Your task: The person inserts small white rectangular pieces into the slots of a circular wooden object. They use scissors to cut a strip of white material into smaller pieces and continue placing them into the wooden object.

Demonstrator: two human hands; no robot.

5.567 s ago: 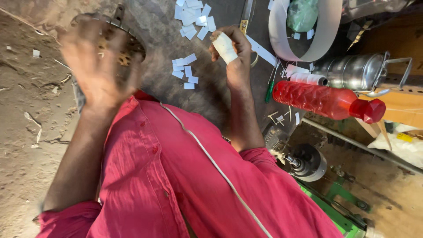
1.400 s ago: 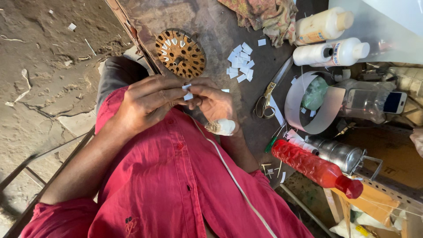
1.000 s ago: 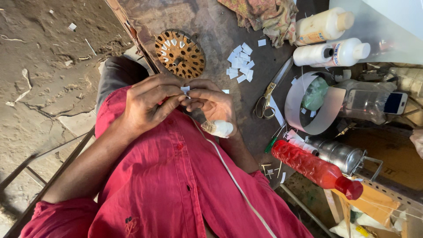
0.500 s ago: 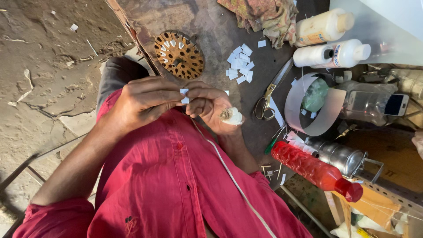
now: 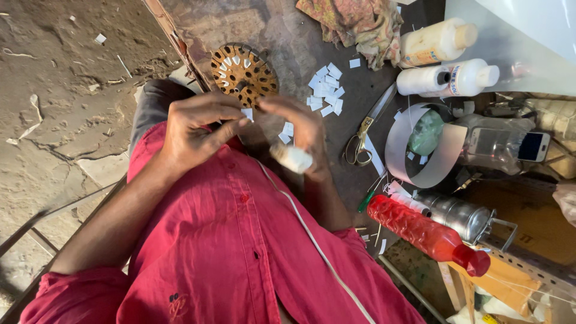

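**Paper slip pinched beside the slotted core**

We pinch a small white paper slip (image 5: 247,113) in our left hand (image 5: 195,129), just below the round slotted core (image 5: 243,72). Our right hand (image 5: 300,129), thumb bandaged, curls close beside it; whether it grips anything we cannot tell. Scissors (image 5: 366,129) lie right of the core.

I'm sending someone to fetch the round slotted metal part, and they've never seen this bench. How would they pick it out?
Start at the dark worktop and find the pile of small white paper slips. Just beside it, toward the bench edge, lies the round brownish metal disc. Unlike anything near it, it has a ring of slots, some with white slips tucked in.
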